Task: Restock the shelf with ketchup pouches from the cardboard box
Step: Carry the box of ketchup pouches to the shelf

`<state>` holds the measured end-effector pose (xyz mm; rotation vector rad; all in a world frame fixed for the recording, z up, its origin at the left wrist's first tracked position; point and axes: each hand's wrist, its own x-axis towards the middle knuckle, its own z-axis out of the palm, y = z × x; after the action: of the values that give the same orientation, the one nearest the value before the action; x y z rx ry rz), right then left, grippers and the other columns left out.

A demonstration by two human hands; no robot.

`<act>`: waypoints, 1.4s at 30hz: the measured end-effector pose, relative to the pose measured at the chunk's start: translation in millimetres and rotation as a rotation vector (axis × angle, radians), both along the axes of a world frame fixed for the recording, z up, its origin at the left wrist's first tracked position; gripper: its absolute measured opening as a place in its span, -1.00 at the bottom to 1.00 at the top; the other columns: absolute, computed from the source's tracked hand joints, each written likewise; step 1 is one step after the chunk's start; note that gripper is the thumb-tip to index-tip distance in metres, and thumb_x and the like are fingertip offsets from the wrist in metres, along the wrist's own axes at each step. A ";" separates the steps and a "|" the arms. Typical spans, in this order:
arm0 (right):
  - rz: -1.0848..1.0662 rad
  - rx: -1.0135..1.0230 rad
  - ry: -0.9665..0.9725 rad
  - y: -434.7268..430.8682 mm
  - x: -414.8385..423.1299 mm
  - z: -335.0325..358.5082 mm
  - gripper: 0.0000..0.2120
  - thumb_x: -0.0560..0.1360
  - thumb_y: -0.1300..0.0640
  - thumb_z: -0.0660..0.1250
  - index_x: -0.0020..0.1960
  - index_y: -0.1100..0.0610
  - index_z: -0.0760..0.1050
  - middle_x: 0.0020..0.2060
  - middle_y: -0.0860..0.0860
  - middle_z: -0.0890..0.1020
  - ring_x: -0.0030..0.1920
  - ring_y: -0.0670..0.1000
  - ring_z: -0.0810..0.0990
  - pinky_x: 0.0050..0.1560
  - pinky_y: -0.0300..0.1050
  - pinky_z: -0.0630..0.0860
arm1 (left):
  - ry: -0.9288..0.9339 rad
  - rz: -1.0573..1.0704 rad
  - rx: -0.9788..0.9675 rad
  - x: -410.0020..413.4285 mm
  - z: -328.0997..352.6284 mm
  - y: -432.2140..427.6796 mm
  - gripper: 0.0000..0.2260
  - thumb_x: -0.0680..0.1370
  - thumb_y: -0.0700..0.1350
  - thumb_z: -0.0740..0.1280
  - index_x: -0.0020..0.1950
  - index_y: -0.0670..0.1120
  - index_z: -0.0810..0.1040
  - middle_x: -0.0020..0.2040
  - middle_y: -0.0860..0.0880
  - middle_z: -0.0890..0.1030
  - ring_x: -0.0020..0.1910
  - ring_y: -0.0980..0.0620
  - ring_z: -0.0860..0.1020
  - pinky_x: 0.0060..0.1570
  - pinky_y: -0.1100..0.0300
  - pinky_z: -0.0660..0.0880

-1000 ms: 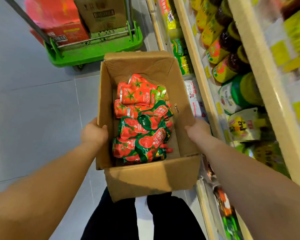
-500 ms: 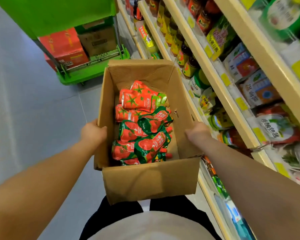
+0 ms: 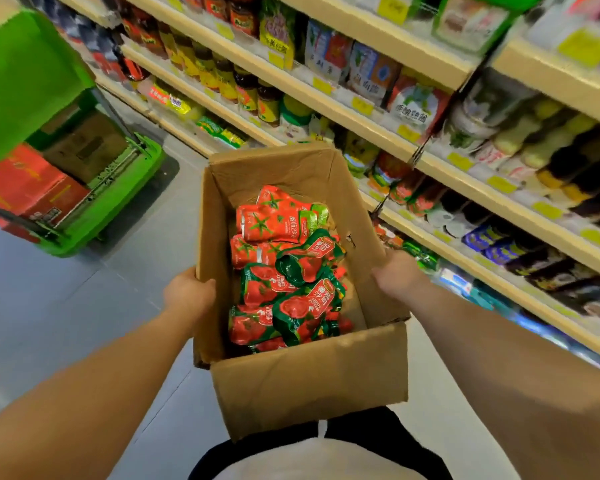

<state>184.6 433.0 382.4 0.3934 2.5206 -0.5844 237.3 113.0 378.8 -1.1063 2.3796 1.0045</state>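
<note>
The person holds the open cardboard box (image 3: 309, 382) out before the body, above the floor (image 3: 49, 323). The left hand (image 3: 189, 294) grips its wall at 9 o'clock, and the right hand (image 3: 395, 275) grips the wall at 3 o'clock. Inside lie the ketchup pouches (image 3: 284, 271), red and green, heaped loosely nearer the 9 o'clock wall. Farther off, the shelf (image 3: 465, 181) runs from 12 to 3 o'clock, stocked with jars and packets. At 10 o'clock stands a green cart (image 3: 111, 202) carrying a red carton (image 3: 25, 185).
</note>
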 end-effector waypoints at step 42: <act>-0.429 -0.103 0.043 299.4 315.2 18.4 -0.81 0.49 0.15 0.25 0.08 0.14 0.51 -0.13 0.09 0.58 -0.15 0.09 0.55 -0.17 -0.04 0.53 | 0.105 -0.263 0.090 210.8 18.2 303.3 -0.75 0.46 -0.19 0.34 0.13 -0.09 0.55 -0.21 -0.03 0.55 -0.31 -0.02 0.50 -0.37 0.19 0.46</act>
<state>499.8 732.3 400.8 0.9020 2.4420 -0.8871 448.0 416.3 397.0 -0.7012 2.4540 1.0851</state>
